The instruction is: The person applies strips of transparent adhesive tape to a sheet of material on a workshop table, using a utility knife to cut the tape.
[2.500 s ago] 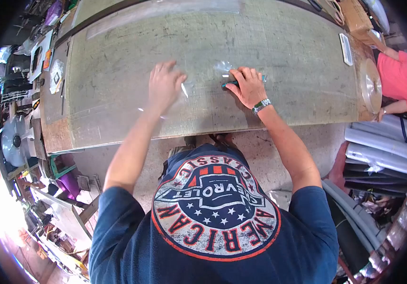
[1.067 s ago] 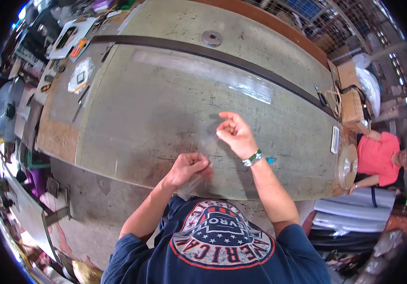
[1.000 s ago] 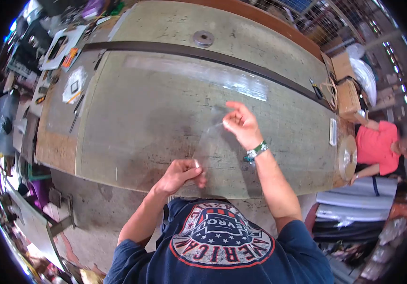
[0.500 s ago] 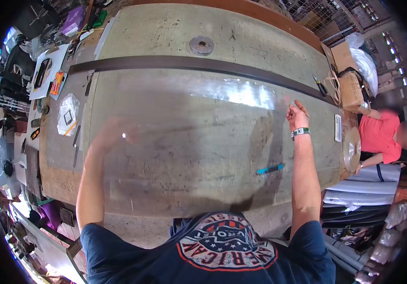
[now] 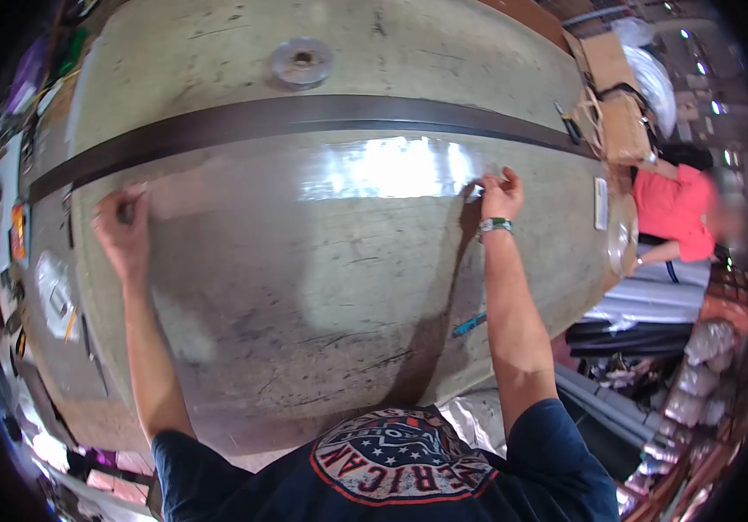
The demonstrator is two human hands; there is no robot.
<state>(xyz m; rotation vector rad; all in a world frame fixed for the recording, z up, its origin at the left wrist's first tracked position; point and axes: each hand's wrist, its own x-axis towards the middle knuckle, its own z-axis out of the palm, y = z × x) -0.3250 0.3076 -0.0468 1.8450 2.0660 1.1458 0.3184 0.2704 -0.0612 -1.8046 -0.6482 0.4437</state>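
A clear plastic sheet [image 5: 391,170], glossy with bright glare, stretches between my two hands over the worktable [image 5: 348,270]. My left hand [image 5: 124,228] pinches its left end, thumb and fingers curled together. At the other end, my right hand [image 5: 503,193] has its fingertips closed on the sheet's edge. Beyond the sheet lies a long dark straight bar [image 5: 322,111] across the table. A blue cutter knife [image 5: 469,324] rests on the tabletop beside my right forearm. The sheet's lower edge is hard to make out.
A round clear roll [image 5: 301,63] sits past the bar. Pliers [image 5: 569,123] and a cardboard box [image 5: 624,126] are at the far right. Another person in a red shirt [image 5: 674,209] is by the right edge, near a second roll [image 5: 623,235]. A plastic bag [image 5: 56,291] lies at left.
My left hand has moved up and to the left, and its motion blur has gone. The sheet now looks stretched between my hands. The view has shifted; my right hand still pinches.
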